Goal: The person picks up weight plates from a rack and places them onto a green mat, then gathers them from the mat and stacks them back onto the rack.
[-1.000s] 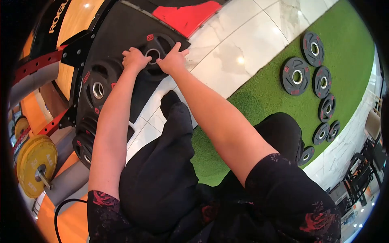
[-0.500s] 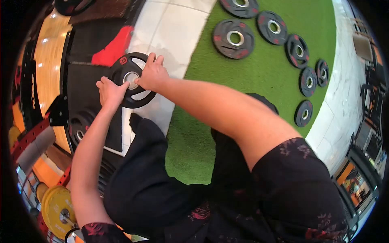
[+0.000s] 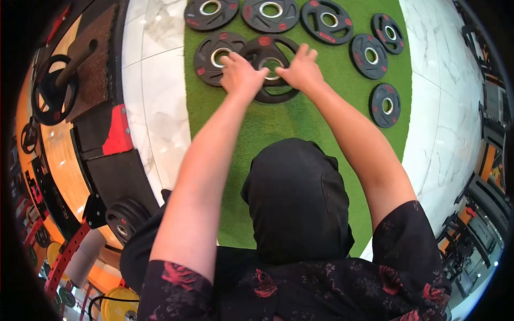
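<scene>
A black weight plate with red markings (image 3: 272, 96) is between my two hands above the green turf. My left hand (image 3: 241, 76) grips its left side, the thumb near the metal centre ring. On the right side, my right hand (image 3: 302, 69) holds the same plate, thumb beside the hole and fingers spread over the rim. Another black plate (image 3: 206, 63) lies on the turf to the left, partly covered by my left hand and the held plate. Whether the held plate touches the turf, I cannot tell.
Several black plates, one of them at the right (image 3: 378, 108), lie on the green turf (image 3: 289, 123). White tiles (image 3: 155, 32) border it. Weight plates (image 3: 122, 230) stand at the lower left, near a red rack post (image 3: 67, 257). A plate on a stand (image 3: 45, 109) is at the upper left.
Both hands and the held plate have moved right, from the black mat and tile edge to over the turf. The camera view has shifted too.
</scene>
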Available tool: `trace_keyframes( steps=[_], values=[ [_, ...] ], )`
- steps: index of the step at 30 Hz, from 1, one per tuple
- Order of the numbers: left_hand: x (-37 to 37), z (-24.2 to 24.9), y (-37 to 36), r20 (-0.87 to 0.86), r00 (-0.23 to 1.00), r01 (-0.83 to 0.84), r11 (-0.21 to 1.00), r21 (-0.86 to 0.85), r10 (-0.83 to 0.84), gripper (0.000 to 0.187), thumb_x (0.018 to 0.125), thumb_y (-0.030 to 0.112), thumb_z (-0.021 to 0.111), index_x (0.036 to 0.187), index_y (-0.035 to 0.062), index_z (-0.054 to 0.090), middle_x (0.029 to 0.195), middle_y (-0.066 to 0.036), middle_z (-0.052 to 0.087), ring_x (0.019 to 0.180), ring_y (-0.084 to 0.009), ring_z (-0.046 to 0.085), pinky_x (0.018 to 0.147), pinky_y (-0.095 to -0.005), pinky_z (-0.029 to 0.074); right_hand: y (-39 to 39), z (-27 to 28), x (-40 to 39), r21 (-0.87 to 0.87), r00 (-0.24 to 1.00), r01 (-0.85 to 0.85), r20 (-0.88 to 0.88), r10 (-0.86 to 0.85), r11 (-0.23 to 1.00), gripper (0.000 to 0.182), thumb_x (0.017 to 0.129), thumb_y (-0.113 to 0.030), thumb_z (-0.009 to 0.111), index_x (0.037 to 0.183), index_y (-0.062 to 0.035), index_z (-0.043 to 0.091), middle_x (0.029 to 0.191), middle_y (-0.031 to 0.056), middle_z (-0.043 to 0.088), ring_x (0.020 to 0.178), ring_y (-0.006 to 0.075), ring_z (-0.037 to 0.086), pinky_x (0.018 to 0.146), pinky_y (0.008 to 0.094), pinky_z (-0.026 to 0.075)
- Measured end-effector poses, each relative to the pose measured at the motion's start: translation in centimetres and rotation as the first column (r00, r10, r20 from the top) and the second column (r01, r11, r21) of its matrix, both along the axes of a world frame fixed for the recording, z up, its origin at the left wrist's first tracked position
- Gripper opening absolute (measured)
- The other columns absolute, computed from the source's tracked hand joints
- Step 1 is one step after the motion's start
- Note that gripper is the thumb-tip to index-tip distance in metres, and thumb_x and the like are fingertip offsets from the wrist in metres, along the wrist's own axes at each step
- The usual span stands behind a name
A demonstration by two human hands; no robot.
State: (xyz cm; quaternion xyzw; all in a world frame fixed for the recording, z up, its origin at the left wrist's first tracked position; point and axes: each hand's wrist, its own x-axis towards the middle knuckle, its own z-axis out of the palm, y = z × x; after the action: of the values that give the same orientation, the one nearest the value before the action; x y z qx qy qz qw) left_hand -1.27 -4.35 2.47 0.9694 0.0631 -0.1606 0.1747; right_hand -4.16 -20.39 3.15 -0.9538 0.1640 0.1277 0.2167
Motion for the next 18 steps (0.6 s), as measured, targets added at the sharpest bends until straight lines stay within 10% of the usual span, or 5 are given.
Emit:
trace_keyframes(
  steps=[10,13,18],
  values=[
    [-0.7,-4.1,-6.7,-0.096,0.985,0.145,0.989,0.032,-0.141,0.088,0.074,0.051,0.086,0.131,-0.0038,0.048,0.133,-0.022,0.051,0.124,-0.0366,0.060,0.096,-0.0474,0.056,-5.6,-5.0,-2.9,-0.054,0.971,0.192,-0.132,-0.197,0.980,0.084,0.084,-0.043,0.081,0.139,0.0029,0.035,0.132,0.0294,0.046,0.104,0.0483,0.068,0.089,0.0492,0.060],
    [-0.2,-5.0,-5.4,0.027,0.988,0.154,0.988,-0.017,-0.153,0.073,0.086,0.040,0.080,0.138,0.0014,0.046,0.136,-0.021,0.048,0.125,-0.0382,0.057,0.101,-0.0472,0.052,-5.5,-5.9,-2.7,-0.164,0.994,0.059,0.101,-0.042,0.985,0.068,0.088,-0.037,0.076,0.136,-0.0018,0.044,0.128,0.0202,0.049,0.113,0.0410,0.064,0.086,0.0521,0.059],
    [-0.6,-4.4,-1.0,0.043,0.989,0.142,0.986,-0.090,-0.138,0.068,0.092,0.037,0.075,0.144,0.0069,0.045,0.138,-0.017,0.049,0.121,-0.0354,0.059,0.098,-0.0471,0.052,-3.9,-4.2,-2.5,-0.236,0.988,-0.144,0.019,0.152,0.961,0.068,0.087,-0.039,0.077,0.139,-0.0068,0.046,0.128,0.0153,0.051,0.121,0.0362,0.056,0.087,0.0519,0.057]
  ],
)
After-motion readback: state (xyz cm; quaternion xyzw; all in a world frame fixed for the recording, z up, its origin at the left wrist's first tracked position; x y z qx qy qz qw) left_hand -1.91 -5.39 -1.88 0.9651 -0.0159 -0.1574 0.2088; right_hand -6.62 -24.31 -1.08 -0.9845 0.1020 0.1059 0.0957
